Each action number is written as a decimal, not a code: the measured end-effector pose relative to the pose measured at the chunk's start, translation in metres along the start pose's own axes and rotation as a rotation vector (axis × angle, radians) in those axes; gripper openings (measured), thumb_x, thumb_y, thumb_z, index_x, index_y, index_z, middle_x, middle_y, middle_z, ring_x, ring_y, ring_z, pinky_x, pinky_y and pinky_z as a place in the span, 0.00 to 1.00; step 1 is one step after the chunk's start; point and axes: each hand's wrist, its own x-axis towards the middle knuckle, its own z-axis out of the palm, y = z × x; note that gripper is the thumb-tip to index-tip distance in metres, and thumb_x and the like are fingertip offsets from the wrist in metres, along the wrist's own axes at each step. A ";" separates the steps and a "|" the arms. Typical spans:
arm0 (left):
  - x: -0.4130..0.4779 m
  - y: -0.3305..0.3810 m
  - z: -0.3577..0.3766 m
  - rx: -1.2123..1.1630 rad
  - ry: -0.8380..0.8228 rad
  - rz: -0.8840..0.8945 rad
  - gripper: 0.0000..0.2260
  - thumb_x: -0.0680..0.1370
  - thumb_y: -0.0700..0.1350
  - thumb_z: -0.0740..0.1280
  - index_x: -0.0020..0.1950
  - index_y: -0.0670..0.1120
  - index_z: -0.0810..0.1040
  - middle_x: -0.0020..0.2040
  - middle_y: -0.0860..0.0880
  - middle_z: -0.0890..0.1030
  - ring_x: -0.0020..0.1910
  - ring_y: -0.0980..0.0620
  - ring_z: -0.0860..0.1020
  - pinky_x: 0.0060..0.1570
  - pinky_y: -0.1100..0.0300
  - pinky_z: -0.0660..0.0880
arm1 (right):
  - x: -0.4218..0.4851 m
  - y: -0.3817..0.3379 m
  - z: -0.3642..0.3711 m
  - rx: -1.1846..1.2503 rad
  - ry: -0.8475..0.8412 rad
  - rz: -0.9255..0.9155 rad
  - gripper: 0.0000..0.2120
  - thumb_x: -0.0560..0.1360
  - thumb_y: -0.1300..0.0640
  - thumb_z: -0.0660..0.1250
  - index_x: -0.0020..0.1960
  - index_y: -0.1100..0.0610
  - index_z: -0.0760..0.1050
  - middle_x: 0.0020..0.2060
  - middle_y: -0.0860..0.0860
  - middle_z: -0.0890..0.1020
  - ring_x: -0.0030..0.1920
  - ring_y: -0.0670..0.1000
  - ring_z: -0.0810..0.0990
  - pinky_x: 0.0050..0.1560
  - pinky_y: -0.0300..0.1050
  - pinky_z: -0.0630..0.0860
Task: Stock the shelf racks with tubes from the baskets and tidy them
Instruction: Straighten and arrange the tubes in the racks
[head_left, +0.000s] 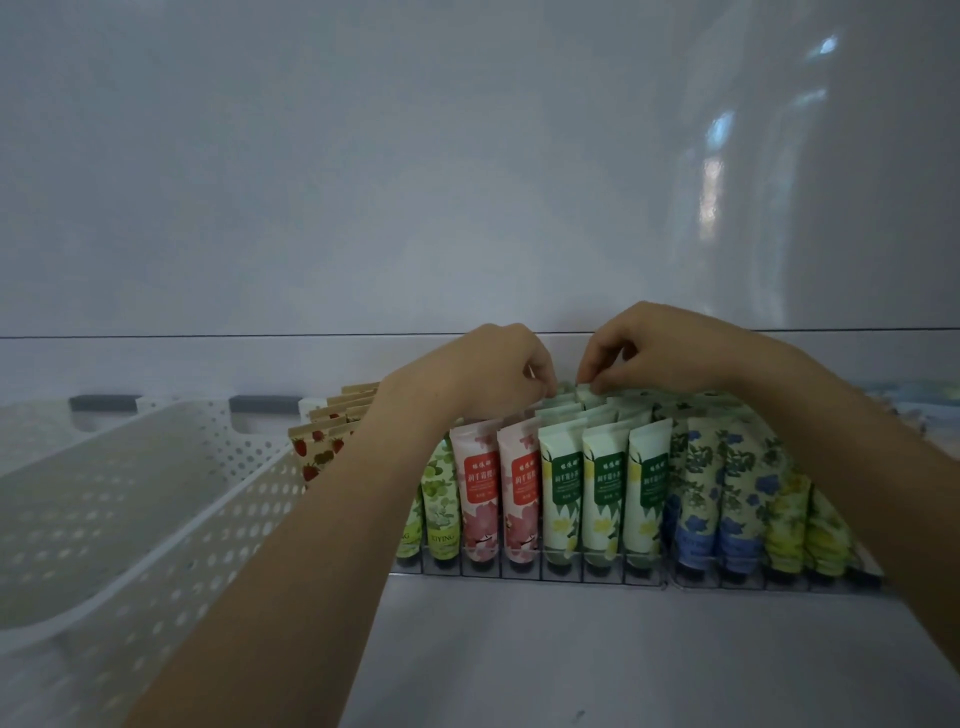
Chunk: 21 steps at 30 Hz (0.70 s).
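Note:
A clear shelf rack (644, 574) holds rows of upright tubes: pink flower tubes (475, 493), pale green tubes (602, 488), blue flower tubes (701, 499) and yellow-green ones (789, 525). Strawberry-print tubes (317, 447) stand at the rack's left. My left hand (493, 371) reaches over the pink rows, its fingers curled and pinching the top of a tube at the back. My right hand (649, 345) pinches the crimped top of a pale green tube (589, 395) in the back rows. The two hands' fingertips are close together.
A white perforated basket (171, 514) lies at the left on the white shelf (571, 649), with a second one (47, 431) behind it. A glossy white back wall (415, 182) rises behind the rack. A printed item (914, 395) shows at the far right edge.

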 end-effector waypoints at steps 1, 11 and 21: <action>0.000 0.000 0.000 -0.004 -0.001 -0.003 0.11 0.77 0.41 0.60 0.52 0.50 0.81 0.53 0.49 0.80 0.48 0.53 0.75 0.47 0.61 0.70 | 0.001 0.000 0.003 -0.003 -0.015 0.007 0.11 0.71 0.60 0.70 0.37 0.44 0.77 0.36 0.40 0.80 0.29 0.30 0.73 0.30 0.22 0.66; 0.000 -0.001 0.000 -0.006 -0.007 0.000 0.11 0.77 0.42 0.60 0.53 0.49 0.81 0.54 0.51 0.80 0.47 0.56 0.73 0.48 0.63 0.69 | 0.003 0.000 0.008 0.009 -0.017 0.043 0.09 0.71 0.59 0.70 0.38 0.45 0.77 0.35 0.41 0.80 0.36 0.38 0.76 0.34 0.31 0.67; 0.003 -0.003 0.002 -0.015 0.006 0.041 0.11 0.78 0.42 0.59 0.55 0.49 0.79 0.47 0.54 0.75 0.36 0.63 0.70 0.37 0.71 0.65 | -0.014 0.016 -0.024 -0.032 -0.147 0.103 0.08 0.70 0.57 0.71 0.39 0.43 0.79 0.38 0.39 0.82 0.34 0.31 0.77 0.39 0.33 0.68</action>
